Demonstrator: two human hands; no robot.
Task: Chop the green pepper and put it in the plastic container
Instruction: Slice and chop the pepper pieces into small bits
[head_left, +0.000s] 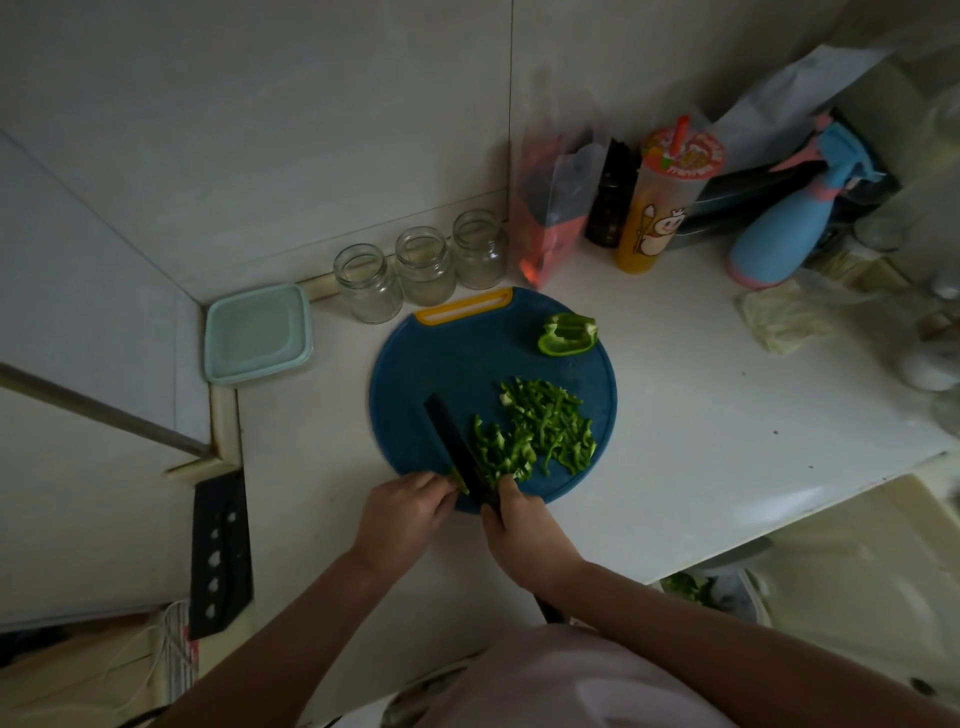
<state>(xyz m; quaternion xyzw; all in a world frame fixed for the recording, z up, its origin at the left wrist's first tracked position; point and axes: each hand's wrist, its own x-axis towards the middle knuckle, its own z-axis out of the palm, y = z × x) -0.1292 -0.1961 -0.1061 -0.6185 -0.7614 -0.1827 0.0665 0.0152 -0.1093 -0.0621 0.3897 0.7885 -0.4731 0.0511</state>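
Head view, looking down on a white surface (701, 415). A round blue cutting board (441, 364) w/ a yellow handle slot lies at ctr frame.

Left hand (405, 514), at the board's lower edge, has its fingers curled and pinches a small end piece of green pepper (460, 480) against the board. Right hand (524, 535), just right of it, is clenched round the handle of a black knife (457, 447). The blade points up and left across the board, btwn the end piece and the cut pile.

Pepper strips (545, 426) lie heaped on the lower-right part of the board, touching the blade's right side. An uncut pepper section (567, 333) sits apart at the board's upper right.

The plastic container (257, 332), pale green, square and lidded, rests at mid-left in the wall corner, well apart from the board.

Three glass jars (426, 265) stand in a row above the board. Upper right holds a printed cup (665, 202) w/ a straw and a blue spray bottle (789, 223). A black cleaver (221, 551) lies at lower left.
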